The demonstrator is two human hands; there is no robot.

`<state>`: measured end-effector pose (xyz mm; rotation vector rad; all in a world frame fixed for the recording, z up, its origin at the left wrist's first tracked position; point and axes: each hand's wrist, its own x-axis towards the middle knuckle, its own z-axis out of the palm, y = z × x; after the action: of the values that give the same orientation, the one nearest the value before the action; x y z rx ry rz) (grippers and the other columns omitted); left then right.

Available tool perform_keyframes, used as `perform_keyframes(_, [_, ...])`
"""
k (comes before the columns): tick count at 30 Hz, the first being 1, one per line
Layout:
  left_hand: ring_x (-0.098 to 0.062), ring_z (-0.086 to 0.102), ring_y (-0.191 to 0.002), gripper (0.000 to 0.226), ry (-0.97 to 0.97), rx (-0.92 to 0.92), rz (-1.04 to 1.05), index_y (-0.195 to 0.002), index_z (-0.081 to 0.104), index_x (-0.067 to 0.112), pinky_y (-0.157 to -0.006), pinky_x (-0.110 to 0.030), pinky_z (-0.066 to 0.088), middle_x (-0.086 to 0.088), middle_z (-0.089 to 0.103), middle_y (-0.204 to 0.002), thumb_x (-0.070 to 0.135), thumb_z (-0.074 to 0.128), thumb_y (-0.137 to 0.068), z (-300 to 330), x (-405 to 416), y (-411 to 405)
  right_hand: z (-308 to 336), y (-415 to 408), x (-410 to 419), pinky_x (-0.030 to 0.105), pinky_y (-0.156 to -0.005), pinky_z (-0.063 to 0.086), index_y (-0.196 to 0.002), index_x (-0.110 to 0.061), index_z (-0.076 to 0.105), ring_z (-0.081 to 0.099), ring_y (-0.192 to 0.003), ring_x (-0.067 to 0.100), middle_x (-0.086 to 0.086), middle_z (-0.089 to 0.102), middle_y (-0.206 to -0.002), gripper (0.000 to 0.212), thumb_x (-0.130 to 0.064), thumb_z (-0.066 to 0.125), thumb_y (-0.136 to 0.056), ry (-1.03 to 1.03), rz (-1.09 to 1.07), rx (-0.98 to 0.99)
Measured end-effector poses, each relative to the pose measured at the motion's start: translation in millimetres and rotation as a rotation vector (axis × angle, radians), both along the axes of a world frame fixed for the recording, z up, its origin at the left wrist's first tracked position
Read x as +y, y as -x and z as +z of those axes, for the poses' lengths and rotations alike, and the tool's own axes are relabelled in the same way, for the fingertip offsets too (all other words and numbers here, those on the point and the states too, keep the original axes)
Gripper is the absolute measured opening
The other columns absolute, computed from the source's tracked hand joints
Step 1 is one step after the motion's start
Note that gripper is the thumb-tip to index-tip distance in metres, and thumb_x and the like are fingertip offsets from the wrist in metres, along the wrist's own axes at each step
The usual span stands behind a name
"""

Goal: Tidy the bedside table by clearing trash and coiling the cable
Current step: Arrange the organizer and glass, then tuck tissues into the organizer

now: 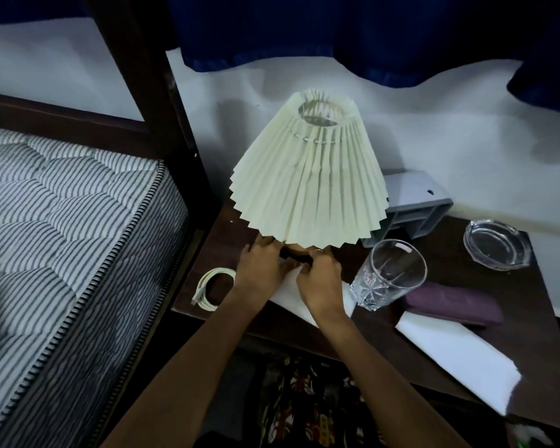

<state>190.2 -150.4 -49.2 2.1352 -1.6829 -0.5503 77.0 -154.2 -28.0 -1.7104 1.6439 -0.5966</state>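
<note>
A lamp with a pleated cream shade [307,176] stands on the dark wooden bedside table [466,253]. Both my hands reach under the shade at its base. My left hand [261,266] wraps the left side of the dark lamp base [291,255], and my right hand [320,279] grips the right side, a ring on one finger. A white cable [210,287] lies coiled on the table's left front corner, just left of my left wrist. A white sheet of paper [288,294] lies under my hands.
A cut-glass tumbler [385,274] stands right of my right hand. Behind it are a grey plastic box [414,205] and a glass ashtray [497,245]. A purple case [453,302] and a second white sheet [459,354] lie at the front right. A striped mattress [62,237] is left.
</note>
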Motion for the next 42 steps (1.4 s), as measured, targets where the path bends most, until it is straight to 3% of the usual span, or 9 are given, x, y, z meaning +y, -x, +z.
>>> perform_keyframes(6, [-0.023,0.058,-0.104,0.035,-0.014,-0.138,0.050,-0.102,0.069,0.019,-0.103,-0.045,0.036,-0.007,0.069,-0.097,0.045,0.047,-0.092,-8.4,-9.8,-14.3,-0.6,-11.7,-14.2,0.022,-0.087,0.039,-0.108,0.001,0.064,0.058,-0.108,0.033,0.019,0.061,-0.116,0.032,0.007,0.044,-0.084,0.007,0.033,0.008])
perform_keyframes(12, [-0.027,0.064,-0.088,0.033,0.008,-0.108,0.121,-0.096,0.072,0.017,-0.095,-0.044,0.045,-0.010,0.070,-0.088,0.041,0.050,-0.091,-0.2,-20.7,-24.7,-3.6,-24.4,-30.3,0.021,-0.077,0.041,-0.103,0.002,0.065,0.061,-0.099,0.033,0.019,0.064,-0.107,0.030,0.009,0.042,-0.084,0.007,0.057,-0.011])
perform_keyframes(15, [-0.029,0.063,-0.090,0.032,0.027,-0.100,0.146,-0.097,0.072,0.013,-0.092,-0.042,0.046,-0.011,0.070,-0.090,0.037,0.051,-0.091,6.2,-24.8,-27.9,-6.0,-29.0,-37.7,0.015,-0.075,0.039,-0.105,0.000,0.065,0.062,-0.099,0.030,0.016,0.065,-0.108,0.036,0.011,0.042,-0.080,0.007,0.091,-0.003])
perform_keyframes(22, [-0.035,0.060,-0.095,0.030,-0.030,-0.117,0.158,-0.104,0.067,0.009,-0.075,-0.038,0.047,-0.016,0.065,-0.100,0.032,0.051,-0.093,5.4,-35.5,-41.4,-2.4,-40.3,-46.1,0.021,-0.094,0.044,-0.116,-0.004,0.063,0.059,-0.109,0.029,0.016,0.055,-0.127,0.044,0.012,0.045,-0.080,-0.003,0.122,-0.020])
perform_keyframes(26, [-0.039,0.059,-0.095,0.030,-0.053,-0.125,0.161,-0.101,0.065,0.003,-0.071,-0.036,0.042,-0.020,0.063,-0.100,0.027,0.050,-0.094,9.2,-39.4,-44.5,-0.5,-42.6,-47.9,0.013,-0.090,0.038,-0.117,-0.003,0.062,0.058,-0.111,0.029,0.013,0.052,-0.131,0.044,0.012,0.045,-0.080,-0.011,0.120,-0.033])
perform_keyframes(34, [-0.038,0.061,-0.085,0.029,-0.055,-0.068,0.181,-0.081,0.061,-0.003,-0.065,-0.034,0.040,-0.022,0.063,-0.087,0.022,0.053,-0.093,11.9,-41.8,-48.9,0.0,-43.4,-49.4,0.016,-0.092,0.041,-0.122,-0.003,0.059,0.057,-0.114,0.027,0.011,0.053,-0.133,0.046,0.011,0.047,-0.080,-0.077,0.144,-0.081])
perform_keyframes(38, [-0.029,0.053,-0.076,0.029,-0.057,-0.058,0.166,-0.085,0.064,-0.003,-0.065,-0.030,0.034,-0.018,0.062,-0.080,0.023,0.054,-0.094,18.8,-39.1,-44.1,-2.4,-40.7,-49.4,0.016,-0.094,0.040,-0.120,-0.004,0.061,0.057,-0.114,0.027,0.011,0.043,-0.143,0.045,0.011,0.048,-0.080,-0.078,0.182,-0.072])
perform_keyframes(42, [-0.034,0.062,-0.081,0.029,-0.101,-0.053,0.122,-0.084,0.064,-0.003,-0.063,-0.032,0.040,-0.022,0.066,-0.087,0.023,0.054,-0.093,21.0,-38.1,-46.8,1.3,-37.7,-50.7,0.016,-0.092,0.041,-0.127,-0.005,0.055,0.054,-0.120,0.028,0.014,0.043,-0.145,0.048,0.008,0.049,-0.081,-0.147,0.203,-0.092])
